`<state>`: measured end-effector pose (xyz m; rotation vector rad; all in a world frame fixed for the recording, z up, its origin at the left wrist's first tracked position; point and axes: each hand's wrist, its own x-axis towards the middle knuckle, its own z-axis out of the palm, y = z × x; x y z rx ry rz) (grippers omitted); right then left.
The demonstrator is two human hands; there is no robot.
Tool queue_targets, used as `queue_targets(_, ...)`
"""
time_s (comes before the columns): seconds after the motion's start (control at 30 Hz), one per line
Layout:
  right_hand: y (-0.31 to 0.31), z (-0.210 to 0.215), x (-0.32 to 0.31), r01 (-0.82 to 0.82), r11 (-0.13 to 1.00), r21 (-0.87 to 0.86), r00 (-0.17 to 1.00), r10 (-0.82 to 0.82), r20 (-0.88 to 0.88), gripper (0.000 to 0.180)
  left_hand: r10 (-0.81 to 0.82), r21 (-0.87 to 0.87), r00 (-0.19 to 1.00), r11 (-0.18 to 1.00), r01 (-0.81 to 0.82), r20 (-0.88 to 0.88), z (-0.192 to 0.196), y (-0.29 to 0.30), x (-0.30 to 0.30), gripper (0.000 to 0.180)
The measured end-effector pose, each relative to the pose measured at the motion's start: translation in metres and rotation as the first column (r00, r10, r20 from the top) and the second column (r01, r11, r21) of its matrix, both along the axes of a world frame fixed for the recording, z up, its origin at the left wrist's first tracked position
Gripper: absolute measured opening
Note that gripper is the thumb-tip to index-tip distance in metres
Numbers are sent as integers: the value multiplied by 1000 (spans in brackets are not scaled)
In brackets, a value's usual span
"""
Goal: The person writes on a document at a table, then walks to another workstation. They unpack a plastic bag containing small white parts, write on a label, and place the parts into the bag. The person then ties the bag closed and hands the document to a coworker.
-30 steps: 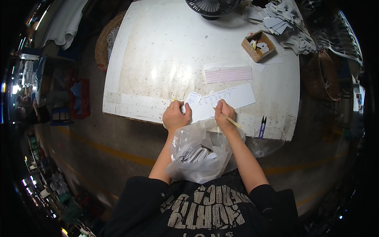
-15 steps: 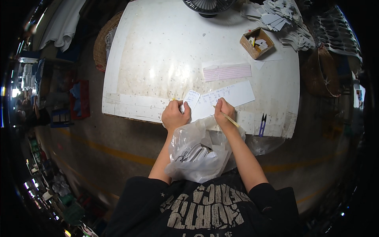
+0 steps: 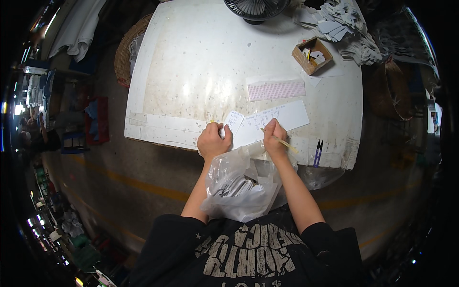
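Observation:
A slim yellow pen or pencil (image 3: 288,145) is in my right hand (image 3: 275,137), its tip touching or just above a long white paper (image 3: 292,115) with handwritten marks. My left hand (image 3: 213,141) is closed at the near edge of the table, thumb and fingers around the lower end of a small white tag (image 3: 234,120) with handwriting. That tag overlaps the left part of the paper. Between my forearms, a clear plastic bag (image 3: 224,204) hangs at the table edge, holding a stack of white cut pieces (image 3: 240,186).
Purple-handled thread snips (image 3: 318,154) lie right of my right hand. A pink-printed sheet (image 3: 276,89) lies beyond the paper. Farther back are a small cardboard box (image 3: 304,64), piles of grey-white pieces (image 3: 334,24) and a black fan (image 3: 256,8). A wicker basket (image 3: 123,52) stands left of the table (image 3: 191,71).
My right hand has shifted slightly right along the handwritten line, and the pen has tilted a little. My left hand keeps its hold on the tag. The whole view has shifted slightly.

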<state>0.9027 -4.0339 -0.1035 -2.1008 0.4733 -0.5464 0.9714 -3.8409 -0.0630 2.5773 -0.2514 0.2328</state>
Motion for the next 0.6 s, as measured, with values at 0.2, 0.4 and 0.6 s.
queue_targets(0.2,-9,20,11,82,985,151,984,-56,-171,46,4,10,1000,1000,-4,0,2,0,0,18)
queue_targets(0.4,-33,23,27,83,956,282,997,-81,-16,44,10,-42,1000,999,-10,-18,5,-1,0,19)
queue_targets(0.6,-42,13,33,133,946,295,980,-170,105,38,9,-20,1000,1000,-10,-13,6,-1,0,19)
